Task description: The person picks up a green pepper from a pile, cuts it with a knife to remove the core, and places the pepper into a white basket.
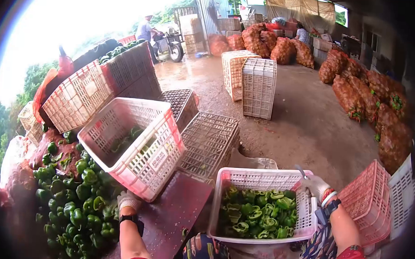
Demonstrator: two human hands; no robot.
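Observation:
My left hand (129, 201), in a white glove, is at the lower edge of a tilted white and pink crate (157, 162), beside a heap of green peppers (79, 212). Its fingers point away from me and are mostly hidden. A few green pieces show inside the tilted crate. My right hand (314, 186), also gloved, is closed around a small knife (301, 170) whose grey, curved end sticks up to the left. It is over the right rim of a white crate (265, 173) in front of me. Cut green pepper pieces (259, 213) fill that crate's bottom.
A dark red board (180, 211) lies between heap and crate. Beyond are an upturned crate (209, 141) and standing crates (259, 88). A pink crate (364, 201) stands right. Full net sacks (357, 96) line the right side; one person (146, 28) is near a motor tricycle (167, 45).

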